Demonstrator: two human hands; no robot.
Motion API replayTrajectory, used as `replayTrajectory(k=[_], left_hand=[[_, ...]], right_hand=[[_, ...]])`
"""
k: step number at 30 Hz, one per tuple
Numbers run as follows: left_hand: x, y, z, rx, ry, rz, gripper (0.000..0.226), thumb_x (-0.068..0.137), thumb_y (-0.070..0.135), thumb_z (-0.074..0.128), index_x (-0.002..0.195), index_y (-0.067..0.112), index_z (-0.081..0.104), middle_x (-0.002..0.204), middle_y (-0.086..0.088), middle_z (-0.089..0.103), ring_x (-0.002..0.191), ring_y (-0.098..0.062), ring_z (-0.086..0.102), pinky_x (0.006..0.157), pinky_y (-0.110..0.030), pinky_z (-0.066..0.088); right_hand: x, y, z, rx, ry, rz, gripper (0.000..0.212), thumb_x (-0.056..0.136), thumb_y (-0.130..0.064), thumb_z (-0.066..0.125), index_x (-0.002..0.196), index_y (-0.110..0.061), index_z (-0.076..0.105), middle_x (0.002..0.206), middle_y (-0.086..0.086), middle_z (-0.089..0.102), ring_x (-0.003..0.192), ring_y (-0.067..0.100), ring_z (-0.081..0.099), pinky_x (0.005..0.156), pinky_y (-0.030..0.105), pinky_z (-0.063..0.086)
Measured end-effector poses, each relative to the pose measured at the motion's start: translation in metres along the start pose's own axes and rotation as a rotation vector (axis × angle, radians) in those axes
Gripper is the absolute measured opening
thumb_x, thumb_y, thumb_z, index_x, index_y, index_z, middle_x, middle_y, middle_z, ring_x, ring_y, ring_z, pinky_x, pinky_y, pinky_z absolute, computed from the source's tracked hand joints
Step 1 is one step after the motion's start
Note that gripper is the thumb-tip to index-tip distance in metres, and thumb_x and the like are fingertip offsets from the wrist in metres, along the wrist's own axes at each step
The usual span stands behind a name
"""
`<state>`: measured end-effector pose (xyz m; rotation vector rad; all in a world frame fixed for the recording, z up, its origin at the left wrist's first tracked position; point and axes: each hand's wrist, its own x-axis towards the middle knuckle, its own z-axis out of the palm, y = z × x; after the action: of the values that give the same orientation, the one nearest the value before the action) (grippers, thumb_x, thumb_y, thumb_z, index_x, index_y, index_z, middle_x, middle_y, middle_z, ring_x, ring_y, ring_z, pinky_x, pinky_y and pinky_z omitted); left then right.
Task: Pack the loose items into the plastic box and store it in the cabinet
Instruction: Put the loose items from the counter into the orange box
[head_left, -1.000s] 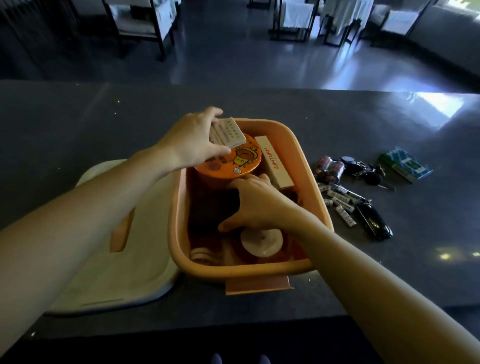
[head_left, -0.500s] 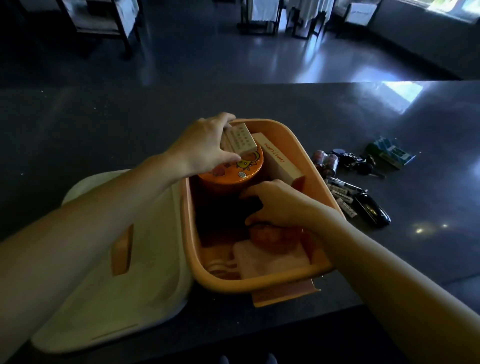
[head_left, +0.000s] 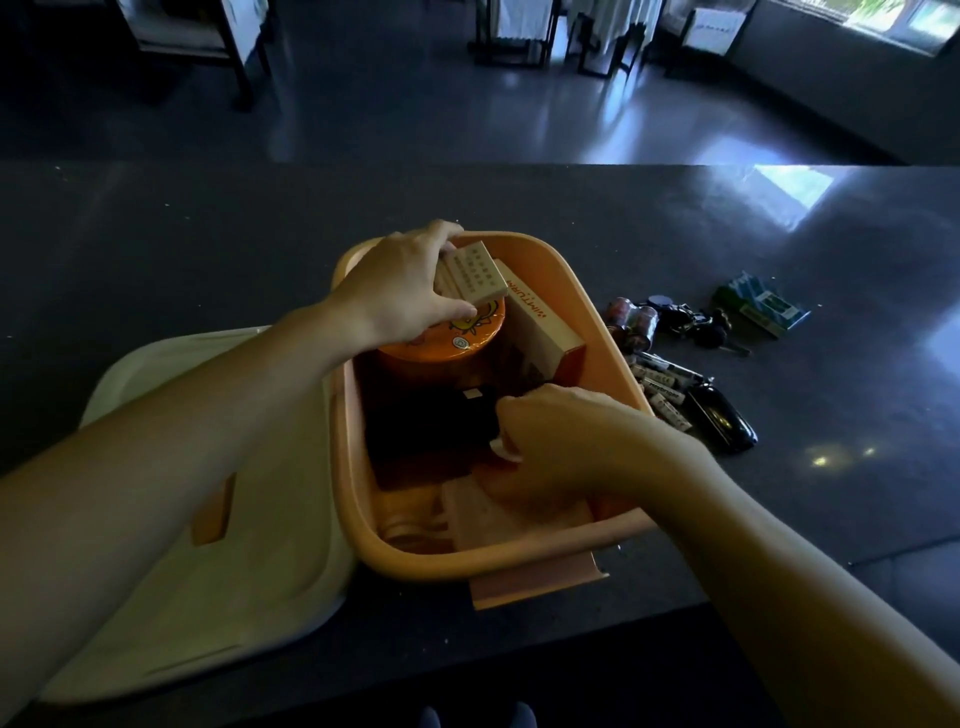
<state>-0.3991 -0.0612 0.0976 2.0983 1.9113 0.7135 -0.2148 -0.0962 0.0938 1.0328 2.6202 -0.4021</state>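
Observation:
An orange plastic box (head_left: 618, 364) stands on the dark counter. Inside it are a round orange tin (head_left: 457, 345), a long cream carton (head_left: 540, 325), a dark flat item (head_left: 421, 441) and pale pieces near the front wall. My left hand (head_left: 400, 286) holds a small beige dotted box (head_left: 472, 278) over the tin at the back of the plastic box. My right hand (head_left: 561, 447) reaches into the front right part, fingers curled on something I cannot make out.
The box's pale lid (head_left: 218, 519) lies upside down to the left. Right of the box lie several batteries (head_left: 662, 387), small cans (head_left: 631, 319), a black glossy item (head_left: 719, 421), keys (head_left: 693, 325) and a green packet (head_left: 761, 306). Chairs stand on the floor beyond.
The view has shifted and the box now looks turned slightly. My right hand has drawn back toward the front right of the box, covering the pale round piece. My left hand keeps the beige box over the tin.

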Motion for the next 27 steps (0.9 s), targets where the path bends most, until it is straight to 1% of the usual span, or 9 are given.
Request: replayTrajectory(k=[3, 5, 6, 10, 12, 15, 18, 23, 27], left_hand=[[0.001, 0.002, 0.001, 0.005, 0.011, -0.001, 0.075, 0.074, 0.033, 0.073, 0.136, 0.017, 0.035, 0.133, -0.005, 0.052, 0.119, -0.022, 0.049, 0.085, -0.026, 0.036], [0.000, 0.003, 0.002, 0.014, 0.019, -0.002, 0.075, 0.074, 0.034, 0.072, 0.136, 0.017, 0.035, 0.132, -0.004, 0.052, 0.119, -0.021, 0.050, 0.085, -0.025, 0.034], [-0.001, 0.003, 0.002, 0.016, 0.023, -0.002, 0.075, 0.074, 0.034, 0.072, 0.136, 0.017, 0.035, 0.131, -0.004, 0.053, 0.119, -0.021, 0.050, 0.085, -0.024, 0.033], [-0.004, 0.004, 0.001, -0.001, 0.032, -0.016, 0.075, 0.073, 0.034, 0.073, 0.136, 0.017, 0.035, 0.131, -0.005, 0.053, 0.119, -0.021, 0.049, 0.086, -0.024, 0.034], [-0.004, 0.005, 0.001, -0.020, 0.036, -0.030, 0.075, 0.074, 0.034, 0.072, 0.137, 0.017, 0.035, 0.132, -0.005, 0.052, 0.120, -0.021, 0.048, 0.086, -0.024, 0.034], [-0.005, 0.006, 0.001, -0.033, 0.045, -0.036, 0.074, 0.075, 0.034, 0.071, 0.137, 0.017, 0.035, 0.132, -0.005, 0.051, 0.120, -0.020, 0.048, 0.085, -0.023, 0.034], [-0.006, 0.007, 0.001, -0.036, 0.042, -0.028, 0.073, 0.075, 0.034, 0.071, 0.137, 0.018, 0.034, 0.133, -0.004, 0.051, 0.120, -0.019, 0.048, 0.085, -0.022, 0.034], [-0.008, 0.005, -0.001, -0.122, -0.001, -0.038, 0.078, 0.073, 0.034, 0.073, 0.137, 0.020, 0.033, 0.133, -0.003, 0.050, 0.110, -0.010, 0.047, 0.078, -0.018, 0.038], [-0.014, -0.002, -0.001, -0.165, -0.034, -0.051, 0.083, 0.069, 0.036, 0.076, 0.138, 0.022, 0.033, 0.131, 0.001, 0.052, 0.108, -0.001, 0.037, 0.072, -0.005, 0.028]], right_hand=[[0.000, 0.006, -0.006, 0.106, 0.002, 0.008, 0.031, 0.078, -0.053, 0.062, 0.076, -0.030, 0.041, 0.086, -0.009, 0.053, 0.069, 0.004, 0.049, 0.052, 0.014, 0.033], [0.005, 0.012, 0.001, -0.016, 0.073, 0.070, 0.060, 0.069, -0.061, 0.065, 0.109, -0.020, 0.048, 0.119, 0.003, 0.050, 0.101, 0.017, 0.050, 0.071, 0.022, 0.042], [0.007, 0.016, 0.006, -0.049, 0.043, 0.110, 0.080, 0.066, -0.063, 0.067, 0.125, -0.016, 0.041, 0.132, 0.010, 0.040, 0.114, 0.026, 0.044, 0.083, 0.032, 0.042], [0.010, 0.029, 0.014, 0.230, -0.141, 0.085, 0.104, 0.061, -0.052, 0.077, 0.141, -0.024, 0.016, 0.138, 0.007, 0.036, 0.113, 0.020, 0.045, 0.084, 0.027, 0.040], [0.008, 0.034, 0.011, 0.363, -0.109, 0.068, 0.107, 0.059, -0.051, 0.078, 0.140, -0.031, 0.012, 0.139, 0.002, 0.035, 0.111, 0.014, 0.043, 0.088, 0.026, 0.040], [0.009, 0.034, 0.012, 0.470, 0.036, 0.091, 0.109, 0.053, -0.058, 0.077, 0.137, -0.036, 0.012, 0.145, 0.002, 0.021, 0.123, 0.020, 0.036, 0.094, 0.031, 0.038], [0.013, 0.032, 0.018, 0.401, 0.033, 0.146, 0.113, 0.053, -0.062, 0.076, 0.138, -0.035, 0.006, 0.147, 0.006, 0.018, 0.124, 0.025, 0.038, 0.094, 0.033, 0.038], [0.013, 0.022, 0.030, 0.251, 0.094, 0.180, 0.100, 0.064, -0.062, 0.069, 0.136, -0.028, 0.008, 0.144, 0.013, 0.012, 0.123, 0.033, 0.036, 0.095, 0.038, 0.039], [0.006, 0.017, 0.029, 0.231, 0.117, 0.216, 0.097, 0.066, -0.067, 0.063, 0.136, -0.024, 0.011, 0.140, 0.015, 0.016, 0.123, 0.034, 0.034, 0.097, 0.041, 0.036]])
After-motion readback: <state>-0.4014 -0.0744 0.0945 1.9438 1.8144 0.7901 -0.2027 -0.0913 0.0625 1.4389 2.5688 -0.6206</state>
